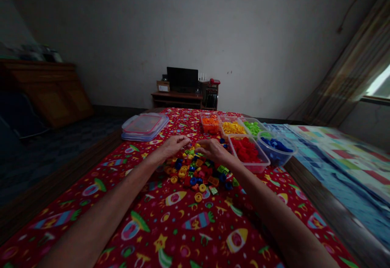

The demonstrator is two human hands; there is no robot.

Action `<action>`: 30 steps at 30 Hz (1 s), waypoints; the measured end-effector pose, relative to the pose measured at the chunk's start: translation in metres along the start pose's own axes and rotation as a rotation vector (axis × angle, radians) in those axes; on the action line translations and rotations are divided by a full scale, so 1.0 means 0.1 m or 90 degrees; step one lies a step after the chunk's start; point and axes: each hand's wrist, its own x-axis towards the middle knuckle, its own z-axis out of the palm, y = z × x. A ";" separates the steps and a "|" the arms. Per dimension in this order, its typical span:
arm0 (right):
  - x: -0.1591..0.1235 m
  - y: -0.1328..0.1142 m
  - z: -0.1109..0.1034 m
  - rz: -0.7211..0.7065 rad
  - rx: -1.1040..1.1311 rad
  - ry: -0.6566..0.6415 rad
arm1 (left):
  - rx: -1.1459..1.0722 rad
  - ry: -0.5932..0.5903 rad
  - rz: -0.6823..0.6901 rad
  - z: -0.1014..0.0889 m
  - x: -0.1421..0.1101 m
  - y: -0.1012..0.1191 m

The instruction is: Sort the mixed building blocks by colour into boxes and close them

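In the head view, the left hand and right hand sit close together, fingers narrowed, over a mixed pile of coloured pieces at frame centre; whether either grips one, I cannot tell. Right of centre, five tubs each hold one colour. Work seems partway: the mixed pile remains.

Head view: single, wide, aimed forward and slightly down.
Looks from above the near end of the cloth, along its length to the monitor and wall, both well back. Puts left hand, right hand and blocks near mid-frame, fairly close. Takes in cabinet at left, curtain at right.
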 end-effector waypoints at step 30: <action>0.03 0.01 0.09 0.030 0.023 0.169 | -0.276 -0.016 -0.029 0.18 -0.06 0.13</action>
